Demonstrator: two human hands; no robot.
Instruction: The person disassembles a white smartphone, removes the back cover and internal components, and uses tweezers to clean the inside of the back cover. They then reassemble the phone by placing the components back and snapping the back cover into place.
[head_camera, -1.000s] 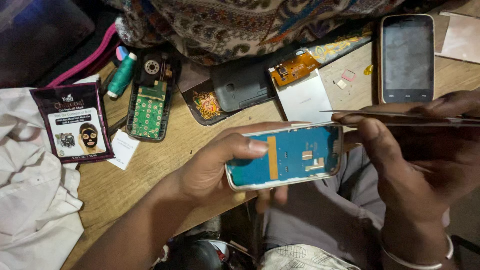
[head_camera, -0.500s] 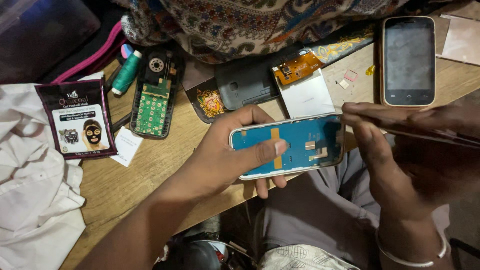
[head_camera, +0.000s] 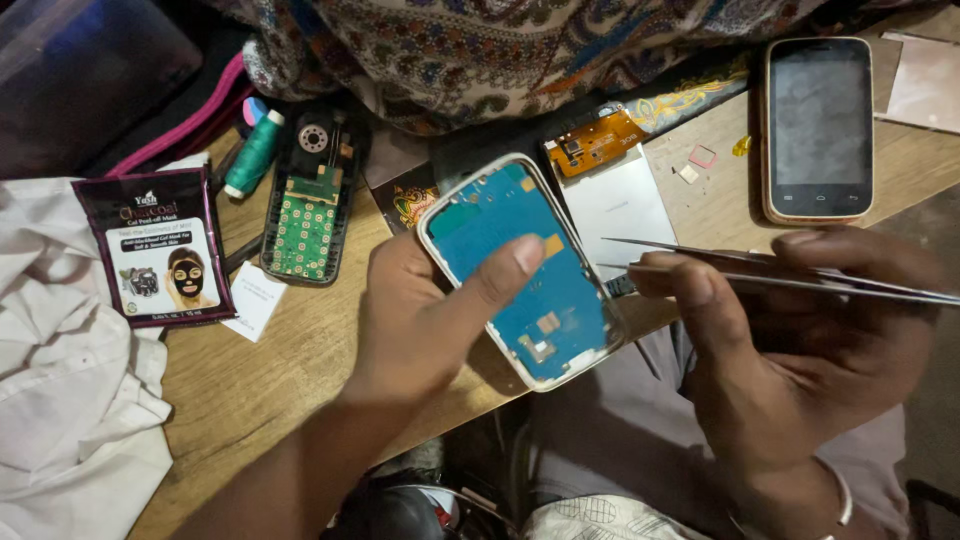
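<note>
My left hand (head_camera: 420, 320): clamped on the opened white-rimmed phone with blue board (head_camera: 520, 265), overhanging the wooden table (head_camera: 290, 370) edge.
My right hand (head_camera: 800, 340): pinching thin metal tweezers (head_camera: 760, 270), tips apart, just beside the phone's rim.

Surface: a wooden table (head_camera: 300, 370), bare at the near edge.
Left side: white cloth (head_camera: 60, 400) with a dark sachet (head_camera: 155, 245) lying over its edge.
Beside the sachet: a small white paper slip (head_camera: 253, 300).
Back left: a green thread spool (head_camera: 252, 155) and an opened keypad phone (head_camera: 310, 205).
Middle: a white screen panel with orange flex (head_camera: 615, 190).
Back right: a whole smartphone (head_camera: 818, 128).
</note>
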